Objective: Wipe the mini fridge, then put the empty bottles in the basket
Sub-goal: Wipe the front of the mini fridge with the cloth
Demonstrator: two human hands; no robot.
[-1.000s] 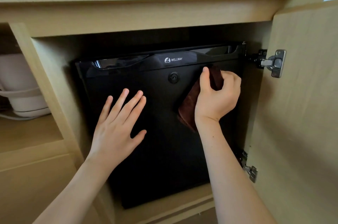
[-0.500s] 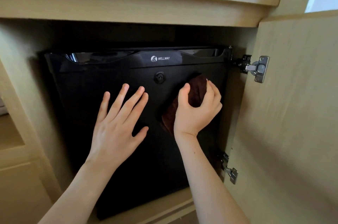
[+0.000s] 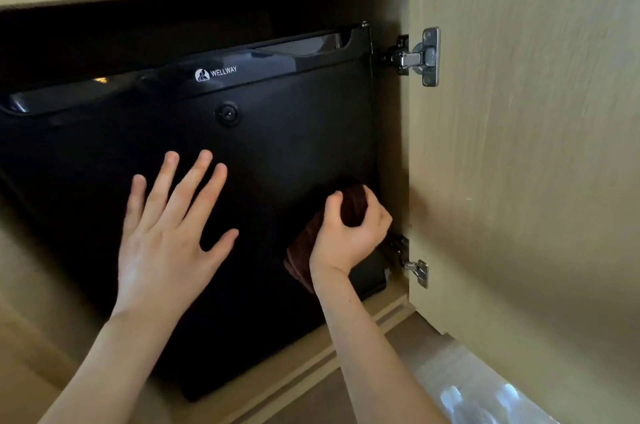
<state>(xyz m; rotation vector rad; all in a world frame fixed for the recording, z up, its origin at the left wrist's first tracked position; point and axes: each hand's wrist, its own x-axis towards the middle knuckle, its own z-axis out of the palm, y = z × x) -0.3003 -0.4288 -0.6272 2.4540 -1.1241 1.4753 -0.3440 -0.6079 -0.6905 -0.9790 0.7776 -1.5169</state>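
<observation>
Pretty dim inside the cabinet, warm light on the wood door (image 3: pixel 519 146), while the black fridge (image 3: pixel 284 146) swallows detail apart from a glossy glare strip up top. Wide-angle bends the edges, and the bottom-right corner is blurry with washed-out glare.

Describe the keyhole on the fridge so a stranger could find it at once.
Start at the black mini fridge set inside the wooden cabinet, and find the white WELLWAY logo on its glossy top band. Just below that logo sits the keyhole. It is the only small round fitting on the otherwise plain matte door, above the fingertips of the left hand.
</observation>
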